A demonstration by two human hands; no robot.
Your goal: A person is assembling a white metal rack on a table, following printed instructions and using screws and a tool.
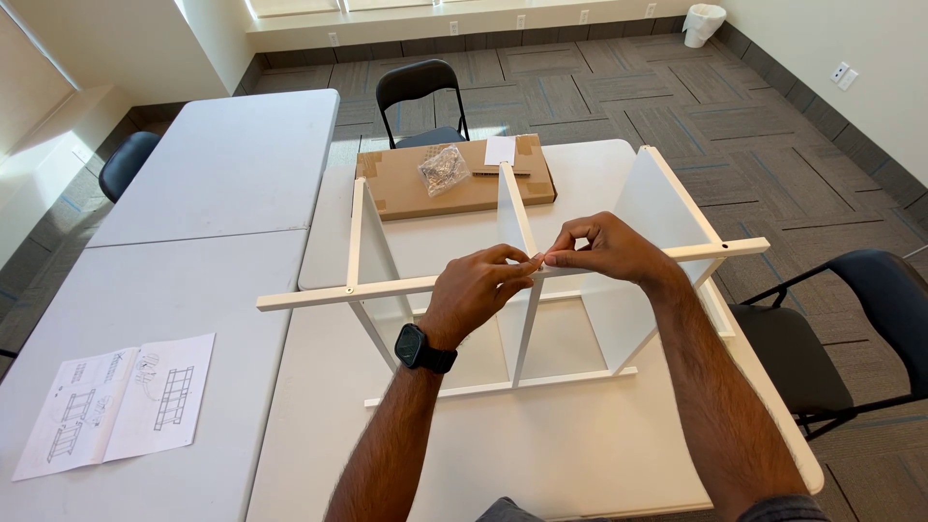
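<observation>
- An open instruction sheet with line drawings lies near the front edge of the grey table on the left, well apart from the hands.
- The white shelf frame lies on its side on the white table, filling its middle. Three flat panels stand on edge and run from the near side toward the far edge.
- A long white rail crosses the tops of the panels. Its long axis runs left to right, the right end tilted slightly toward the far right corner.
- The left hand, with a black watch on the wrist, has its fingers pinched together on the rail at the middle panel's top.
- The right hand meets it fingertip to fingertip, also pinched on the rail. Whether a small fitting sits between the tips cannot be told.
- The frame looks light, stiff and smooth, likely painted board; thin rails might flex or mark, so the panel junctions seem the sounder places to hold.
- A flat cardboard box with a clear bag of hardware sits at the far edge.
- A dark chair stands off the right edge.
</observation>
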